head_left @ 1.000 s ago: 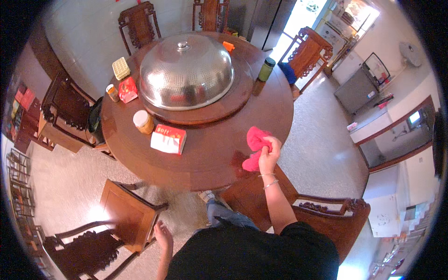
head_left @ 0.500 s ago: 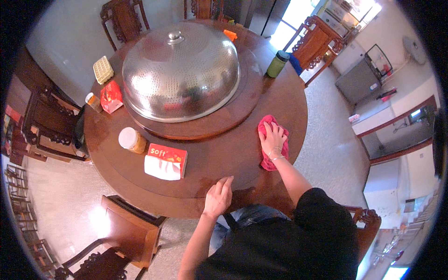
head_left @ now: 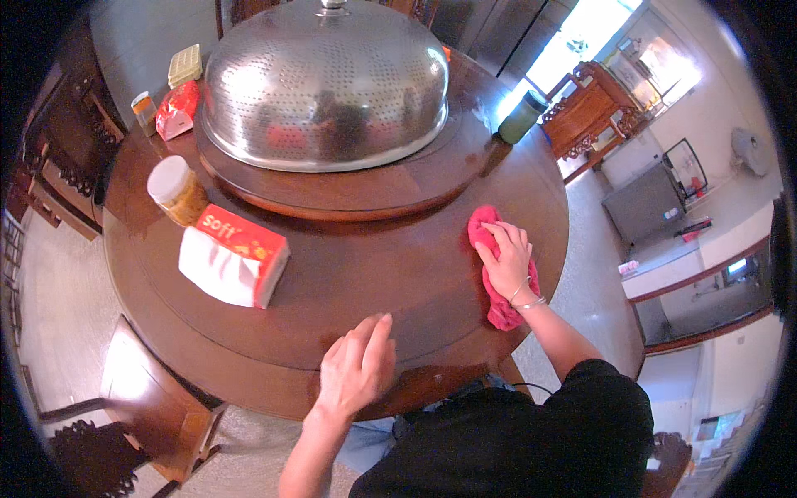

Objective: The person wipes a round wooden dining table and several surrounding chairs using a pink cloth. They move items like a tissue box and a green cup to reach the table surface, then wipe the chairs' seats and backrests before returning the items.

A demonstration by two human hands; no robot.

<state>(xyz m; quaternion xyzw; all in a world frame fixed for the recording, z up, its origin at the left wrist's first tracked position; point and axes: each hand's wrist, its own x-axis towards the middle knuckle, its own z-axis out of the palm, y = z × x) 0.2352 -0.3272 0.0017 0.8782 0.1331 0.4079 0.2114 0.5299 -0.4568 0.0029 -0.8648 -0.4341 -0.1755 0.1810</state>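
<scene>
The right hand (head_left: 506,256) grasps the red cloth (head_left: 502,314), palm down with fingers curved over it, pressing it to the surface (head_left: 357,286) near its right edge. Bracelets (head_left: 530,304) circle that wrist. The left hand (head_left: 357,365) is released, its fingers loosely bent and holding nothing, over the near part of the surface; whether it touches the wood, I cannot tell. Beyond it to the left lies a tissue pack (head_left: 239,253), with a white-lidded jar (head_left: 178,191) just behind. A perforated metal dome (head_left: 328,100) sits on the round turntable (head_left: 349,199) in the middle. A green bottle (head_left: 520,120) stands to the turntable's right, farther back than the cloth.
</scene>
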